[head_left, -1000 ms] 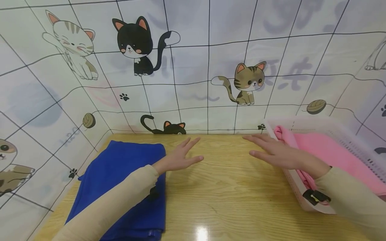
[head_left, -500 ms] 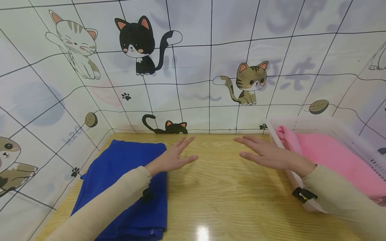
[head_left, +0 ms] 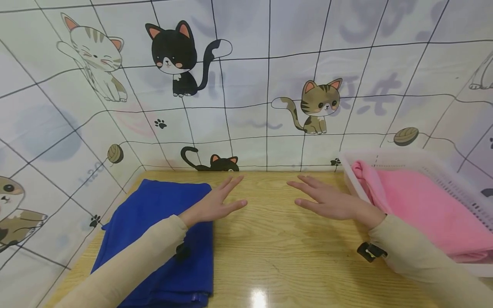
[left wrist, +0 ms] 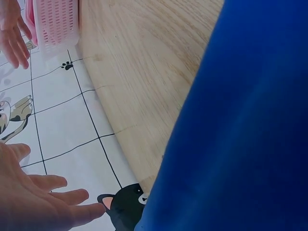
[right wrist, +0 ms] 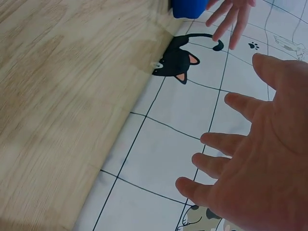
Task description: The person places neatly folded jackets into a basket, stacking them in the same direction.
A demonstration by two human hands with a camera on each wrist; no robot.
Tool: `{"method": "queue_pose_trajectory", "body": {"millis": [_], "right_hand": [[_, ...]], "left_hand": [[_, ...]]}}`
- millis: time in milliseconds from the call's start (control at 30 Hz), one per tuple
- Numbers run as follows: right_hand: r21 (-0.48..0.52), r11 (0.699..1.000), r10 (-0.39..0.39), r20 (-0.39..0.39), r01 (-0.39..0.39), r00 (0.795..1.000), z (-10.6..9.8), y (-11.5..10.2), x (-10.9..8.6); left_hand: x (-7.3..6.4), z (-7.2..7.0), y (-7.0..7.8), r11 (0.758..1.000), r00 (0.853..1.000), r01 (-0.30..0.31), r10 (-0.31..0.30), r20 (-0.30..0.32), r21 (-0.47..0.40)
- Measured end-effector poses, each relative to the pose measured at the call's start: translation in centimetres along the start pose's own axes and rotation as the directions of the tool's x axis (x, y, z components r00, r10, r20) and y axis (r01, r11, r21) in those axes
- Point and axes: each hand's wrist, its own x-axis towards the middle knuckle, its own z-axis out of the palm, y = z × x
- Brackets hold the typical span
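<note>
My left hand (head_left: 214,204) hovers by the right edge of a folded blue cloth (head_left: 154,244), fingers spread and holding nothing. That cloth also fills the right side of the left wrist view. Facing it across the table, my right hand (head_left: 334,200) has its fingers extended and nothing in its grasp. Just right of it stands a pale plastic basket (head_left: 348,171) with folded pink cloth (head_left: 427,209) inside. The right wrist view shows the right palm (right wrist: 269,154) and spread fingers.
Both hands are over a wood-grain table (head_left: 265,252). A white wall covering (head_left: 246,94) with a black grid and cartoon cats rises behind the table and along its left side. The right sleeve (head_left: 420,252) covers part of the basket's near end.
My right hand has moved left, away from the basket and toward the table's middle. The left hand has shifted slightly left. Both cloths lie where they were.
</note>
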Motion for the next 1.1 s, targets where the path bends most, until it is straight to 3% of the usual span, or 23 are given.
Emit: {"method": "queue_pose_trajectory", "body": {"millis": [567,1100], "right_hand": [[0.048,0.999,-0.006,0.067,0.003,0.998,2.8,-1.7,3.2],[0.151,0.988,-0.003,0.025,-0.001,1.0,5.1,-1.8,4.3]], "left_hand": [[-0.7,-0.5,-0.9,1.0,0.999,0.023,-0.022,-0.031,0.003],[-2.5,-1.7,-3.5,0.999,0.997,0.026,-0.023,-0.079,0.038]]}}
